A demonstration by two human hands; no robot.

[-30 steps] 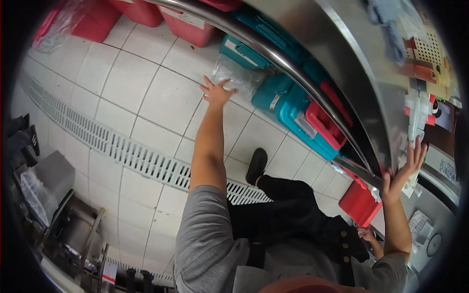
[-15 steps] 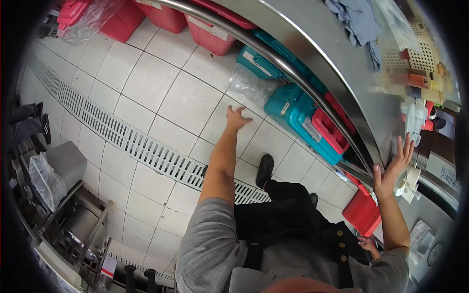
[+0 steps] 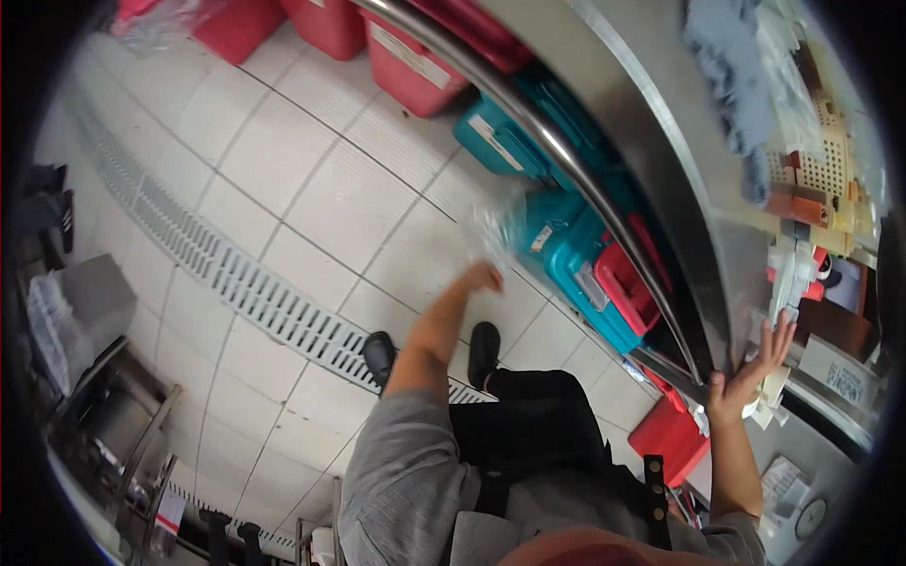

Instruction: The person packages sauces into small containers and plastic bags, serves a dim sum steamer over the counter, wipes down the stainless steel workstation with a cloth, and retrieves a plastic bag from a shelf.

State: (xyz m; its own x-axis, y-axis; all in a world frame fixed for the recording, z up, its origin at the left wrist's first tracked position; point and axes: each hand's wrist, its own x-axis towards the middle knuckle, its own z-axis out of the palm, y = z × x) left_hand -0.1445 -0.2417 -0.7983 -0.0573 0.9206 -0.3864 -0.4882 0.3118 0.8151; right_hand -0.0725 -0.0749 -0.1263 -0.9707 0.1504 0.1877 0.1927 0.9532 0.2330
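My left hand (image 3: 483,276) reaches low over the tiled floor, its fingers closed and slightly blurred. A crumpled clear plastic bag (image 3: 495,224) runs up from these fingers, beside a teal bin (image 3: 557,247); the exact grip is smeared by motion. Off to the right, my right hand (image 3: 750,373) has its fingers spread and rests at the edge of the steel counter (image 3: 651,123). Close to its fingertips are white items (image 3: 791,274) on the counter.
Below the counter, a steel rail (image 3: 557,141) runs past red bins (image 3: 415,66) and a teal bin (image 3: 500,137). A slotted floor drain (image 3: 236,283) crosses the tiles. Steel racks with a grey container (image 3: 94,297) stand at left. A red container (image 3: 668,439) sits lower right.
My left hand has moved toward the plastic bag and its fingers have closed; the bag is now drawn narrower. My right hand stays at the counter edge. The view has shifted.
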